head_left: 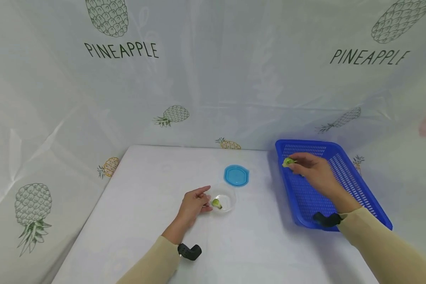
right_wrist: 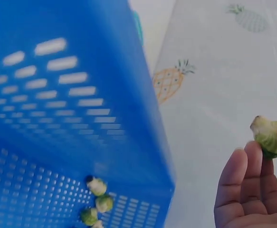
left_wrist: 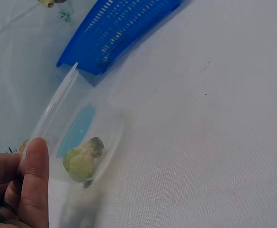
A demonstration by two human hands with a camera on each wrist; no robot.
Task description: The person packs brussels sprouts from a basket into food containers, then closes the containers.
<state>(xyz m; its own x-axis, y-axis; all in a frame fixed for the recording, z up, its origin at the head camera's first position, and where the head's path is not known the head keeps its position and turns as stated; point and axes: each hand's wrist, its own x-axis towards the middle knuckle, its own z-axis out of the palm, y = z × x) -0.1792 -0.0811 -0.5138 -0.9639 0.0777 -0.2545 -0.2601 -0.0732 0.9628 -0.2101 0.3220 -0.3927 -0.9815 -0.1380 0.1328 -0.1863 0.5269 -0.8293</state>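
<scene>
My right hand [head_left: 314, 173] pinches a Brussels sprout [head_left: 288, 161] between thumb and fingers, above the left rim of a blue plastic basket [head_left: 316, 201]. In the right wrist view the sprout [right_wrist: 267, 137] is green with a pale cut stem. Several more Brussels sprouts [right_wrist: 104, 203] lie on the basket floor. My left hand [head_left: 193, 205] holds the side of a small clear plastic bowl [head_left: 228, 191] on the table, thumb at its rim in the left wrist view. One sprout [left_wrist: 81, 161] rests inside the bowl, on its side.
A light blue lid [head_left: 236, 175] lies flat on the white table [head_left: 156, 173], just behind the bowl. The basket stands at the table's right side. A pineapple-print sheet [head_left: 220, 79] hangs behind and around the table. Each wrist wears a black camera mount [head_left: 189, 251].
</scene>
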